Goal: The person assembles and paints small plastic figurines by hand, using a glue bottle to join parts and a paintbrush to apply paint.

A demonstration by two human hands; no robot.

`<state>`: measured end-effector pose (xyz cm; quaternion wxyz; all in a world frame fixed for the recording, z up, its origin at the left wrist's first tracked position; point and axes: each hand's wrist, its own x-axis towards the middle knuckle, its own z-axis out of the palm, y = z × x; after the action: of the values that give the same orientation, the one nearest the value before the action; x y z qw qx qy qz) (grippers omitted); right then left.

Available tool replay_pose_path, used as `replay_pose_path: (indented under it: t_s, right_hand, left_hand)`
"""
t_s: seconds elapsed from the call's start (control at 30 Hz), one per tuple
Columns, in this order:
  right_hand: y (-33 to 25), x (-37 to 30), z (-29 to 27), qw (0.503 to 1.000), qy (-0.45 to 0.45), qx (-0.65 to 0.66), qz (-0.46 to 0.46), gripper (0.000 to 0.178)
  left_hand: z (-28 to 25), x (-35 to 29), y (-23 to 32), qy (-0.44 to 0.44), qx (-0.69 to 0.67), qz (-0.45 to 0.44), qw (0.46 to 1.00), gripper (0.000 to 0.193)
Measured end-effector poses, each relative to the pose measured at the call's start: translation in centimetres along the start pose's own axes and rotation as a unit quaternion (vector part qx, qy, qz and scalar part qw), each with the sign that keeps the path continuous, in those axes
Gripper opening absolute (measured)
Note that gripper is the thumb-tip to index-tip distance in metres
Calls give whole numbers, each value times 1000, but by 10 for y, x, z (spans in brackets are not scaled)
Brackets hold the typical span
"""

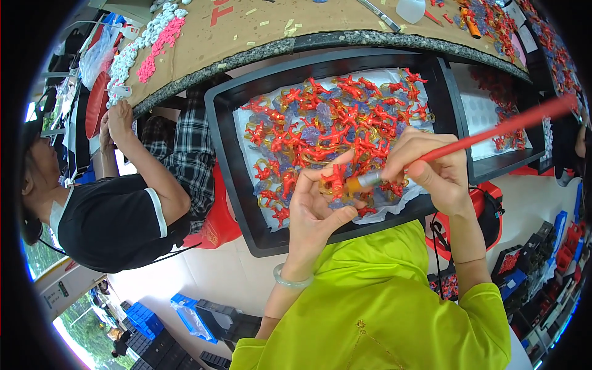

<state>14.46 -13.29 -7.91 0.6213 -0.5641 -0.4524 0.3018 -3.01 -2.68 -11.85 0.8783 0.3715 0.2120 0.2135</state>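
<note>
A small red toy figure (333, 181) with a bluish see-through base is pinched in my left hand (312, 206), its fingers curled round it. My right hand (431, 169) grips a paintbrush (475, 137) with a long red handle, a silver collar and tan bristles. The bristles touch or nearly touch the figure's side. Both hands are above the near part of a black tray (229, 169). Many more red figures (336, 132) with yellow and violet see-through parts lie heaped there on white paper.
A stone-edged table (259, 52) covered in brown card runs behind the tray. White and pink small parts (161, 46) lie at its far left. Another black tray (502, 163) stands at right. A co-worker (117, 216) sits at left beside a red stool (216, 216).
</note>
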Motion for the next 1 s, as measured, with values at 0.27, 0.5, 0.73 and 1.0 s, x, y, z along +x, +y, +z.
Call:
replay_pose_path:
  t_s: [0.27, 0.5, 0.73, 1.0]
  right_hand:
    - [-4, -4, -4, 996, 23, -84, -18, 32]
    - [-7, -7, 10, 969, -61, -219, -94, 16]
    - [-8, -4, 10, 969, -32, -222, -99, 12]
    - [-11, -4, 12, 981, -48, -178, -54, 9]
  left_hand:
    - [-8, -2, -10, 60, 256, 86, 961, 59]
    - [-3, -3, -12, 99, 332, 127, 930, 59]
    - [-2, -9, -18, 83, 395, 128, 906, 60]
    - [-2, -9, -13, 88, 454, 116, 879, 59]
